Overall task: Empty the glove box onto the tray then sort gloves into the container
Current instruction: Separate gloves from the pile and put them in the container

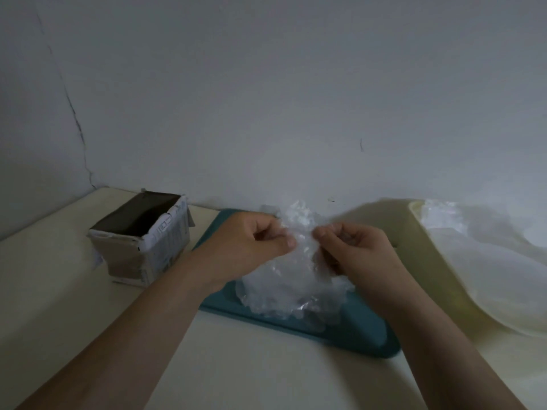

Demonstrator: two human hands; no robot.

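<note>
A heap of clear, crinkled plastic gloves (284, 294) lies on a teal tray (364, 335) in the middle of the table. My left hand (254, 241) and my right hand (355, 247) are raised just above the heap, each pinching part of one clear glove (302, 226) held between them. The opened cardboard glove box (142, 241) stands upright to the left of the tray, its inside dark. A cream container (438, 261) sits to the right of the tray, with clear gloves (441, 217) inside it.
A pale wall stands close behind the table, with a corner crack at the left. The cream tabletop (59, 291) stretches left and toward me. The container's edge looks blurred.
</note>
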